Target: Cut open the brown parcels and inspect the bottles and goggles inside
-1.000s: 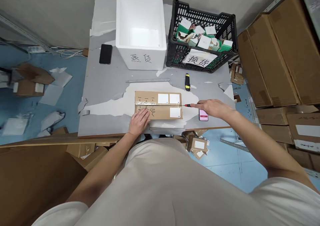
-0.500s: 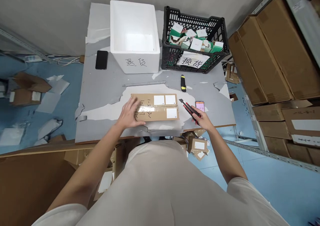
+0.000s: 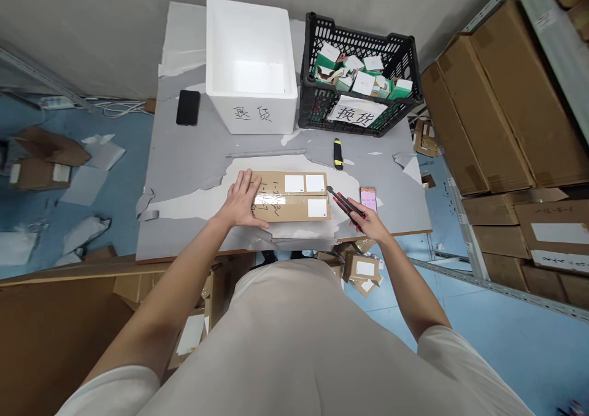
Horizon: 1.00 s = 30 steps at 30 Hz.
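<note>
A closed, taped cardboard box (image 3: 294,206) with white labels and black handwriting lies flat on the table. Against its left end rests my left hand (image 3: 242,201), fingers spread and thumb along the near corner. My right hand (image 3: 369,223) is wrapped round a red and black utility knife (image 3: 346,205). The knife's tip is at the box's right end; whether it touches cannot be made out. Just beyond my right hand lies a phone with a lit pink screen (image 3: 369,199). A yellow and black cutter (image 3: 338,154) lies behind the box.
On the grey table (image 3: 179,158) stand a white foam bin (image 3: 264,116) and a black crate (image 3: 386,124) holding several small green and white boxes. A dark phone (image 3: 188,108) lies at the left. Shelves with large cartons (image 3: 492,109) rise on the right.
The knife in my right hand has moved slightly left and down, its tip closer to the box's end. My left hand has settled flatter on the box's left end.
</note>
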Motion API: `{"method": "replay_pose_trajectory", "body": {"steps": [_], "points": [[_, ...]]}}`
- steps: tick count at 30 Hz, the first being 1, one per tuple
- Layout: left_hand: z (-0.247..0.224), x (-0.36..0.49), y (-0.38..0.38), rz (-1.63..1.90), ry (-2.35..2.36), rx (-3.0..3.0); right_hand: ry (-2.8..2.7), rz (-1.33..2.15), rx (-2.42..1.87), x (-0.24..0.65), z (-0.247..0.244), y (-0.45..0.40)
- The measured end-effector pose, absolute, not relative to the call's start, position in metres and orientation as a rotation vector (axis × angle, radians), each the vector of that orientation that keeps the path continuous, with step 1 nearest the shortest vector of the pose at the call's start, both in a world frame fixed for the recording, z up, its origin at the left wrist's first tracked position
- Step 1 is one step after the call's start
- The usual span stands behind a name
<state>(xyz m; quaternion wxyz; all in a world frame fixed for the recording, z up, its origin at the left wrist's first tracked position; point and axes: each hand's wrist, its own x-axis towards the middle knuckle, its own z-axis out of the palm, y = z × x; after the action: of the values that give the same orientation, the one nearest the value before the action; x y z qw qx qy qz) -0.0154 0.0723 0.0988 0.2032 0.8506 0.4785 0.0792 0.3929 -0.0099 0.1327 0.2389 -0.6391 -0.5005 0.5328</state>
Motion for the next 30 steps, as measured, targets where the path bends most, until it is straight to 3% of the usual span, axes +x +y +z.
{"method": "replay_pose_trajectory", "body": {"steps": [13,30], "points": [[0.086,-0.015,0.069,0.383,1.295,2.335,-1.481,1.638,-1.767,0.416,0.145,-0.002],[0.104,-0.010,0.066,0.118,1.389,2.295,-1.242,1.664,-1.698,0.411,0.125,-0.049]]}}
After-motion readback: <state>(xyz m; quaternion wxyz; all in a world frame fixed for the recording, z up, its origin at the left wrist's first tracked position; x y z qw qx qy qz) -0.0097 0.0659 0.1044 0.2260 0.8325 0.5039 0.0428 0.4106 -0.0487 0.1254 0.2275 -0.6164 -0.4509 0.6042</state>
